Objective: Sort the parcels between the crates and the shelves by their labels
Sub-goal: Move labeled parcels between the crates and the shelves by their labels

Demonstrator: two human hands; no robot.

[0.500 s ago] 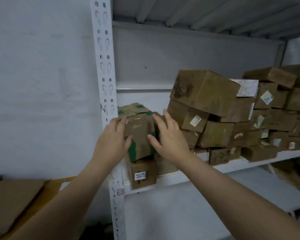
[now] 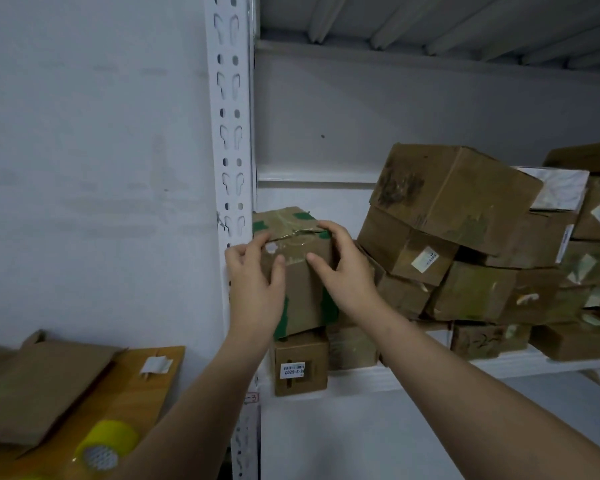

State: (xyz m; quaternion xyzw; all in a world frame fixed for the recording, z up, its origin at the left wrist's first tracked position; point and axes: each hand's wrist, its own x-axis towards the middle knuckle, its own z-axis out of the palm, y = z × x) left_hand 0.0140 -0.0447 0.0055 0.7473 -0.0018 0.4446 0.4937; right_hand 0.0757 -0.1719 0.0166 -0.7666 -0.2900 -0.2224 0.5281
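Note:
A brown cardboard parcel with green patches (image 2: 300,289) sits at the left end of the white shelf (image 2: 430,370), on top of a smaller labelled box (image 2: 300,367). My left hand (image 2: 253,289) grips its left side, thumb on the front face. My right hand (image 2: 343,271) grips its right side, fingers curled over the top edge and thumb on the front. Behind it, a second parcel with green patches (image 2: 281,220) shows against the upright.
A tumbled pile of brown labelled parcels (image 2: 465,237) fills the shelf to the right. The white perforated upright (image 2: 231,133) stands just left of my hands. Lower left, flat cardboard (image 2: 39,382) and a yellow tape roll (image 2: 104,445) lie on a wooden surface.
My right hand has moved up, its fingers now curling over the parcel's top edge. The parcel looks tipped more upright. My view has closed in and dropped slightly.

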